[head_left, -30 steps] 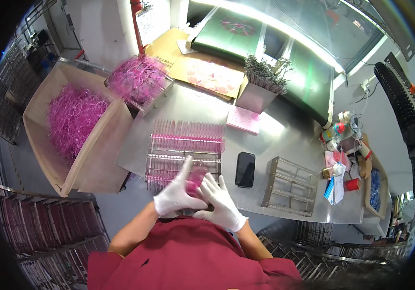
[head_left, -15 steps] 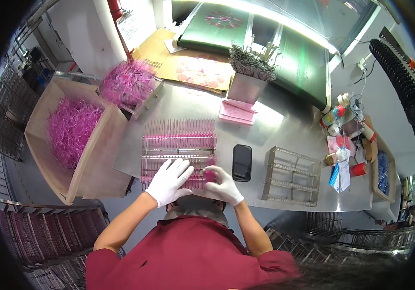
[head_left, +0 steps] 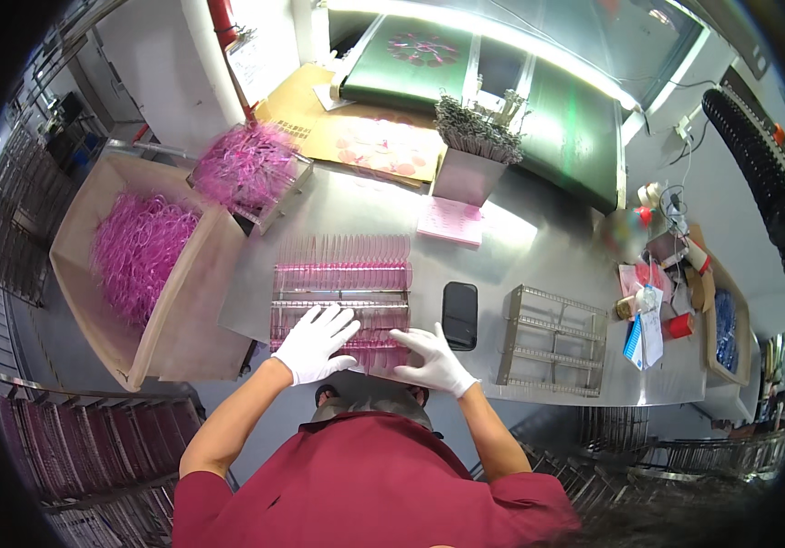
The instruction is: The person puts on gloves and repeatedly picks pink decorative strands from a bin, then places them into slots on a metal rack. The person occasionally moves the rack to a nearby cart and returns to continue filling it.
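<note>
A metal slotted rack (head_left: 383, 297) lies on the steel table in front of me. Rows of thin, clear pink rounded pieces (head_left: 342, 276) stand on edge in it, one row at the far side and one at the near side. My left hand (head_left: 316, 347), in a white glove, lies over the near row with its fingers stretched out. At the right end of that row is my right hand (head_left: 438, 361), also gloved, its thumb and fingers apart. Its fingertips are beside the last pink pieces; whether they touch them I cannot tell.
A phone (head_left: 459, 315) and a second metal rack (head_left: 554, 342) lie to the right. On the left are a large bin (head_left: 169, 315) of pink strands and a tray (head_left: 287, 196) heaped with more. Pink paper (head_left: 450, 222), a wire-filled metal box (head_left: 466, 173) and green conveyors (head_left: 566, 137) are farther back.
My right hand has drawn slightly right and toward me, its fingers opening from a pinch at the near row's right end. My left hand stays over that row.
</note>
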`<state>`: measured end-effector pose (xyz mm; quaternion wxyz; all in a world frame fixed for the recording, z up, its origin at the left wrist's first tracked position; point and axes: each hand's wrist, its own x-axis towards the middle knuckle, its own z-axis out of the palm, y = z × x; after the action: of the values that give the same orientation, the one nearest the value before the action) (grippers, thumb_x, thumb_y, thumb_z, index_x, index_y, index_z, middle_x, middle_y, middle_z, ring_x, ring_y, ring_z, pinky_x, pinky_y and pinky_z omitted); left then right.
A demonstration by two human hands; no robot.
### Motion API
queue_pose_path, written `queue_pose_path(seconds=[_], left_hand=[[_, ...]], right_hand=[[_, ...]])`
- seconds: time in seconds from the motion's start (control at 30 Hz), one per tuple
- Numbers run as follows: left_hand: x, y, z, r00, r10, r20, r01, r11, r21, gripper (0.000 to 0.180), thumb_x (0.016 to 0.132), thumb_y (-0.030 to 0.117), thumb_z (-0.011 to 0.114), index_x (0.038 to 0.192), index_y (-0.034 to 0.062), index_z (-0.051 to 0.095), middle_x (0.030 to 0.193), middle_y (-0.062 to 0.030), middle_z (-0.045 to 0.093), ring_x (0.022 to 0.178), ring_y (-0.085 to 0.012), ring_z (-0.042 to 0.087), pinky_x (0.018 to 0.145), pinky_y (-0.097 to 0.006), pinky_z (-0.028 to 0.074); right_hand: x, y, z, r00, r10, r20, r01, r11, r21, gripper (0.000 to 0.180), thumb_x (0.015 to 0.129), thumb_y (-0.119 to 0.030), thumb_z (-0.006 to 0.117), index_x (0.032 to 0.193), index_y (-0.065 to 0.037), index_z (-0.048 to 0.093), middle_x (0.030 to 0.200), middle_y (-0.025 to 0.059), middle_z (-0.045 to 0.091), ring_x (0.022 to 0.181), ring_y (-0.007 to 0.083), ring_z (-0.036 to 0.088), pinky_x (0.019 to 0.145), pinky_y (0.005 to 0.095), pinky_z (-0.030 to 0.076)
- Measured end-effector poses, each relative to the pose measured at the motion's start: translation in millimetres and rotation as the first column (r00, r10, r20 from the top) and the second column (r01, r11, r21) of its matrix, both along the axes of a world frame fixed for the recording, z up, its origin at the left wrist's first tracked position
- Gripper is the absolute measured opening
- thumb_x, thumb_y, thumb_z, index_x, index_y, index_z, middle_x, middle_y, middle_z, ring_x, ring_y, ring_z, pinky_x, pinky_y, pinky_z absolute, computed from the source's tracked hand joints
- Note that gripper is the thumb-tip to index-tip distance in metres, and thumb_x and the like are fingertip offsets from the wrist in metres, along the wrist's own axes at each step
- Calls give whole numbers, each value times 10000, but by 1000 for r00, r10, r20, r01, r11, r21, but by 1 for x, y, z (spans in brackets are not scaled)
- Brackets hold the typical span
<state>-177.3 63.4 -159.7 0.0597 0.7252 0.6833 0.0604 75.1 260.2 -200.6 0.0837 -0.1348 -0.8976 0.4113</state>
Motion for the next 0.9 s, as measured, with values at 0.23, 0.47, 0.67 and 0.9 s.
queue_pose_path(seconds=[0.23, 0.47, 0.67, 0.9], left_hand=[[-1, -2, 11, 1000, -9, 28, 7, 998, 61, 728, 1002, 533, 639, 1534, 47, 536, 1559, -185, 526, 1474, -396, 442, 1242, -539, 312], [-47, -39, 26, 999, 43, 6, -43, 998, 47, 745, 1011, 515, 626, 1576, 51, 481, 1594, -200, 494, 1506, -405, 420, 1256, -563, 307], [-78, -51, -11, 991, 15, 132, -4, 996, -85, 760, 1061, 541, 546, 1630, 57, 407, 1699, -216, 369, 1579, -437, 319, 1273, -609, 262], [-96, -3, 20, 983, -50, 177, 55, 998, -21, 724, 1082, 452, 555, 1620, 1, 378, 1645, -260, 423, 1543, -435, 383, 1263, -534, 322]], right_hand=[[-11, -12, 54, 993, 16, 119, -83, 812, 578, 761, 922, -495, 722, 1550, -106, 543, 1560, 272, 465, 1475, 514, 384, 1179, 693, 310], [-62, -31, 60, 967, 251, -49, -173, 784, 595, 658, 901, -403, 747, 1393, 13, 611, 1473, 252, 529, 1364, 432, 510, 1144, 503, 419], [-69, -29, 59, 970, 243, -24, -182, 783, 595, 652, 891, -405, 747, 1377, 2, 594, 1414, 213, 556, 1303, 421, 535, 1129, 525, 415], [-75, -29, 43, 976, 219, 0, -163, 724, 671, 520, 1042, -379, 571, 1430, -33, 565, 1434, 158, 576, 1334, 321, 530, 1093, 484, 416]])
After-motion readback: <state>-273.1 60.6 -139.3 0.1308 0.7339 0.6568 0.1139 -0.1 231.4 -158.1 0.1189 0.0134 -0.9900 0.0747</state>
